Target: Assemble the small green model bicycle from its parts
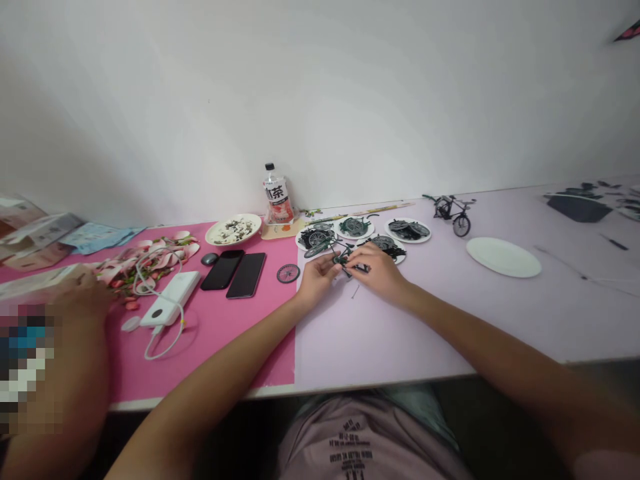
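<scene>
Both hands meet over the pale half of the table around a small dark model bicycle (345, 253), partly built, with one wheel sticking out to the left. My left hand (319, 277) pinches its frame from the left. From the right, my right hand (377, 270) closes its fingertips on the same model; any tiny part between them is hidden. A thin pin-like piece (355, 291) lies just below the hands. A loose spoked wheel (289, 273) rests on the pink surface to the left.
Plates of dark parts (407, 231) stand behind my hands. Further right are an assembled model bicycle (453, 213), a white plate (504, 257) and a dark tray (577, 207). Leftward lie two phones (246, 275), a power bank (171, 299), a bottle (278, 197) and another person's arm (75, 360).
</scene>
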A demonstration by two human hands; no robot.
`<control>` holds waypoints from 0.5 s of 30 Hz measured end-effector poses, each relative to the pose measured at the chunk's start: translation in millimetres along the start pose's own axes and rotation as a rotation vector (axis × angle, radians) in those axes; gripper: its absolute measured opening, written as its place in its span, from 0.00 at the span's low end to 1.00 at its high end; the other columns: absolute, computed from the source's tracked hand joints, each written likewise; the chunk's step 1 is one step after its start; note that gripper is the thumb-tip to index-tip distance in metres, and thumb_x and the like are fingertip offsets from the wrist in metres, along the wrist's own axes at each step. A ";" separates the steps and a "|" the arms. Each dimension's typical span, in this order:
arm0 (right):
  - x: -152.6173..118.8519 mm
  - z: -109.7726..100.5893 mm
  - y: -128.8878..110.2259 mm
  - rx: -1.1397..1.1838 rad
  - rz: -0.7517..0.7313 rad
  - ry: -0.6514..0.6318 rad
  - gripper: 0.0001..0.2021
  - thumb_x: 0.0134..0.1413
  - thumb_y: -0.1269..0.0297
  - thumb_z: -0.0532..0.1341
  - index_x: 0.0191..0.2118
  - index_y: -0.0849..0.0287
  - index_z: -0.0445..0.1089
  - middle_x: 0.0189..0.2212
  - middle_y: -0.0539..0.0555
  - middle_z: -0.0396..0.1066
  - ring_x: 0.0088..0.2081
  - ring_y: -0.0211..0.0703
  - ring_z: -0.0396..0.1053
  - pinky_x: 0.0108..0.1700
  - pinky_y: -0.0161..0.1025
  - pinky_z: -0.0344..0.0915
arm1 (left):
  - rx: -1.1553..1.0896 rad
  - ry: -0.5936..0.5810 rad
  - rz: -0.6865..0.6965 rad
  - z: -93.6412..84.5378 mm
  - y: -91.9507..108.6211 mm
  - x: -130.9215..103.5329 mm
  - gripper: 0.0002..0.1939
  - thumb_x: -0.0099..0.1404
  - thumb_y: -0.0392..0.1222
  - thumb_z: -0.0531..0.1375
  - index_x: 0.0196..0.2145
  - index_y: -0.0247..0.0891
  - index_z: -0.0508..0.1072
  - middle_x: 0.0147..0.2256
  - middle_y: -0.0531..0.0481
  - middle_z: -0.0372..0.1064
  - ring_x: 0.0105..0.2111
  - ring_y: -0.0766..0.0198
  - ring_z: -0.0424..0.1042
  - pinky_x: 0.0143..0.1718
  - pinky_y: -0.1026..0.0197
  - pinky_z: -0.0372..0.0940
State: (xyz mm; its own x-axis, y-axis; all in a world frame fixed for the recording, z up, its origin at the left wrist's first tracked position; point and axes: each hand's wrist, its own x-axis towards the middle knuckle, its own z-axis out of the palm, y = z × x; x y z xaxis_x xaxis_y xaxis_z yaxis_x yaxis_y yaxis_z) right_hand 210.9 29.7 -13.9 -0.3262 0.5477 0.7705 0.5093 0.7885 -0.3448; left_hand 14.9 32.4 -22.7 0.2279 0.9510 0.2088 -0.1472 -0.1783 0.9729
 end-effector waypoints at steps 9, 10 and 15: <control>4.0 -3.4 -3.8 -0.029 -0.020 0.036 0.05 0.57 0.70 0.68 0.33 0.52 0.80 0.40 0.55 0.79 0.46 0.53 0.71 0.49 0.52 0.71 | 0.033 0.053 0.011 0.1 2.8 -1.6 0.33 0.56 0.53 0.74 0.53 0.29 0.77 0.43 0.36 0.81 0.40 0.55 0.79 0.42 0.57 0.71; 4.5 -4.3 -4.1 -0.033 -0.023 0.036 0.05 0.58 0.70 0.68 0.33 0.52 0.80 0.40 0.55 0.79 0.46 0.53 0.71 0.49 0.52 0.71 | 0.024 0.058 0.011 0.1 2.5 -1.4 0.32 0.56 0.52 0.74 0.52 0.29 0.77 0.42 0.37 0.81 0.40 0.55 0.79 0.43 0.57 0.71; 6.1 -8.6 -6.4 -0.079 0.008 0.046 0.05 0.60 0.68 0.67 0.33 0.52 0.80 0.41 0.55 0.77 0.48 0.53 0.71 0.51 0.53 0.70 | -0.026 0.092 0.005 -0.1 0.4 0.0 0.30 0.55 0.52 0.74 0.50 0.31 0.77 0.43 0.38 0.81 0.43 0.54 0.79 0.43 0.58 0.71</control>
State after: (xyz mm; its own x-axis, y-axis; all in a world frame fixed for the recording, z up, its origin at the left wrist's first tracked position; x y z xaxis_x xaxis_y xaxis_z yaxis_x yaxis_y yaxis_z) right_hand 212.5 25.6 -2.4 -0.2857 0.5389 0.7924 0.5732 0.7588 -0.3093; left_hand 14.7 32.3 -22.3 0.1383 0.9694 0.2026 -0.1731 -0.1778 0.9687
